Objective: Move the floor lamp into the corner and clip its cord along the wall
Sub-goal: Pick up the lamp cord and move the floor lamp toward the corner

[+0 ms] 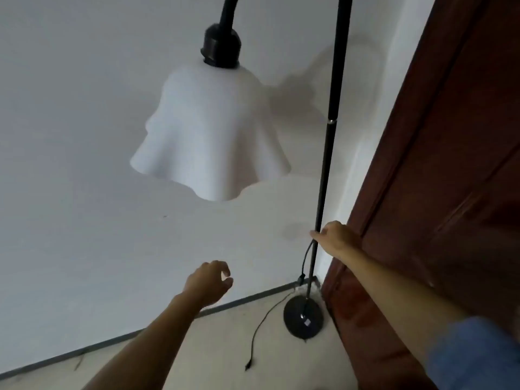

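Note:
The floor lamp has a thin black pole point(327, 153), a wavy white shade point(209, 136) hanging from a curved black neck, and a round black base point(303, 316) on the floor in the corner. My right hand point(334, 235) is closed around the pole low down, where the cord leaves it. The black cord point(263, 325) runs down past the base and trails across the floor to a loose plug end point(248, 365). My left hand point(209, 281) hovers in front of the wall, fingers loosely curled, holding nothing.
A white wall point(84, 136) meets the pale floor at a grey skirting strip point(112, 337). A dark red-brown wooden door point(450, 164) stands just right of the lamp, close to its base.

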### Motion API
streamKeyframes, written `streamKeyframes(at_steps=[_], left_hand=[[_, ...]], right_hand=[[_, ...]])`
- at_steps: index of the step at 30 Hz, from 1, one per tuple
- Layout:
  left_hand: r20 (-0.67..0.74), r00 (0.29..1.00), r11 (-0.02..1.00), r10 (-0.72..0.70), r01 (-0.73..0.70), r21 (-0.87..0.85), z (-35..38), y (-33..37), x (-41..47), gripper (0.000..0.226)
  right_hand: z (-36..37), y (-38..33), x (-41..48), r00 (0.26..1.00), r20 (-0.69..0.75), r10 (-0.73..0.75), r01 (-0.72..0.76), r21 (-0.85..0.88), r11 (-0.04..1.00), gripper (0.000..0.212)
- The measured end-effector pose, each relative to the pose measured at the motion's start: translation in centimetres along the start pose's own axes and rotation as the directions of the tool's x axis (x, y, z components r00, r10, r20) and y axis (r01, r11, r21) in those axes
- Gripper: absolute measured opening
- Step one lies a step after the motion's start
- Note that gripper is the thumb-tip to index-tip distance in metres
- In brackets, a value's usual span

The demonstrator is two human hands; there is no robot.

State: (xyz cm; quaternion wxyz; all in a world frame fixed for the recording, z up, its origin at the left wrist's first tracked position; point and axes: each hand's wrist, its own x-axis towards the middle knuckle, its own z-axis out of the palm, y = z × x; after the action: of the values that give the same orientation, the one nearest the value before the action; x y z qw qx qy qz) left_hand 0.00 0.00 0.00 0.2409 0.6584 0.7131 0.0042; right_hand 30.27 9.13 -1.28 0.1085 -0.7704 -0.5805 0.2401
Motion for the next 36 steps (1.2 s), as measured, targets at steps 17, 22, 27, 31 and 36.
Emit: streamKeyframes(at_steps=[17,22,27,31,36], left_hand=[[0.151,0.982,0.99,-0.116,0.128,-0.066,5.5,-0.6,3.5,0.02],[0.195,0.978,0.993,-0.073,0.09,-0.076,5.4,-2.0,3.5,0.009],[0.253,0.968,0.992,0.011,0.022,-0.126,5.2,-1.4,3.5,0.027],[0.374,0.921,0.96,0.105,0.003,-0.279,6.0,1.1,3.0,0.078],[0.391,0.894,0.911,0.219,-0.044,-0.41,7.5,4.9,2.8,0.073]], right_hand=[[8.3,4.8,1.2,0.957,0.267,0.114,-0.146,0.104,0.984,0.029],[6.9,3.8,-0.3,0.857,0.478,0.192,-0.473,0.583,0.66,0.031],[2.1,1.7,-2.7,0.814,0.579,0.054,-0.569,0.774,0.276,0.025],[-1.6,-0.8,-4.8,0.811,0.581,-0.065,-0.578,0.814,0.059,0.025],[-5.6,-3.2,-6.7,0.832,0.541,-0.12,-0.55,0.834,-0.055,0.03]])
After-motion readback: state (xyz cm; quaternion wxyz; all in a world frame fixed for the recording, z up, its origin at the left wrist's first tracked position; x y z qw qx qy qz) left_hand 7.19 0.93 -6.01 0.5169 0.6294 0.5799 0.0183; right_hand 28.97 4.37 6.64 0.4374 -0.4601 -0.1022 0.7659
